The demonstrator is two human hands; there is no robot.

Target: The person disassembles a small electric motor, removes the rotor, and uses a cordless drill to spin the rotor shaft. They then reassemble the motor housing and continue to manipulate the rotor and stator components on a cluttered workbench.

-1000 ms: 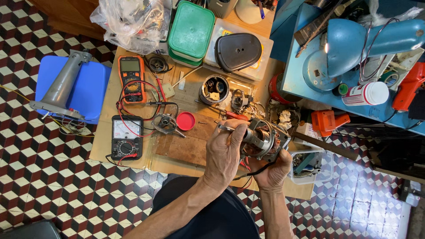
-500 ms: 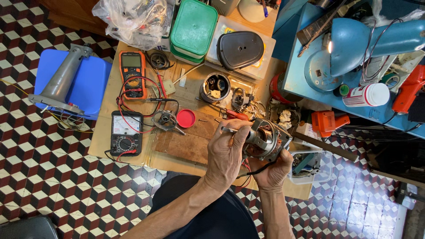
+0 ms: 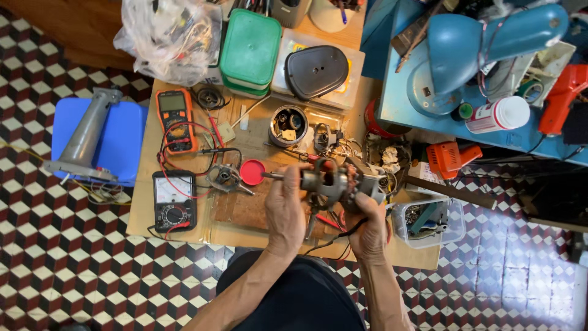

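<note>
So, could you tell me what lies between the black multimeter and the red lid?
In the head view, a small metal bracket lies between the black multimeter and the red lid.

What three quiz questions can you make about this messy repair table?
1. True or false: both hands hold the motor.
2. Which colour is the small round lid beside the left hand? A blue, B red, C yellow.
3. How many meters lie on the board?

Key:
1. True; the right hand supports it from below.
2. B.
3. Two: an orange meter and a black meter.
</note>
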